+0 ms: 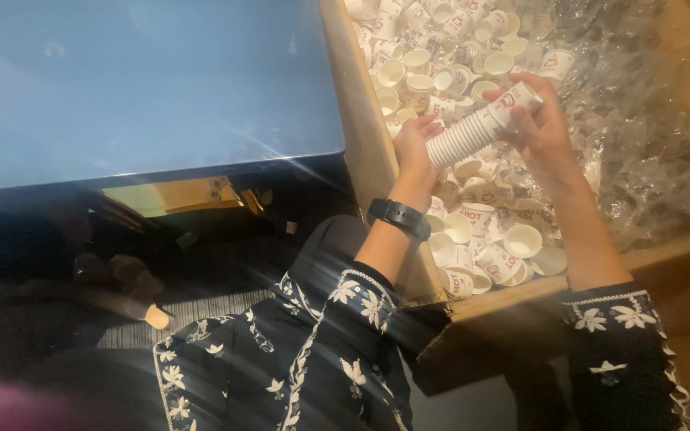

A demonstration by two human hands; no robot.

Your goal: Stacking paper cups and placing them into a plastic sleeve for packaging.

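Observation:
A nested stack of white paper cups with red print lies tilted between my two hands, above a big cardboard box. My left hand grips the stack's lower end; a black band sits on that wrist. My right hand wraps the upper end, near the topmost cup. Below the hands, several loose paper cups of the same kind lie heaped in the box.
Crinkled clear plastic film lines the right part of the box. A pale blue tabletop lies to the left, with a dark gap and floor below it. My dark embroidered sleeves fill the lower view.

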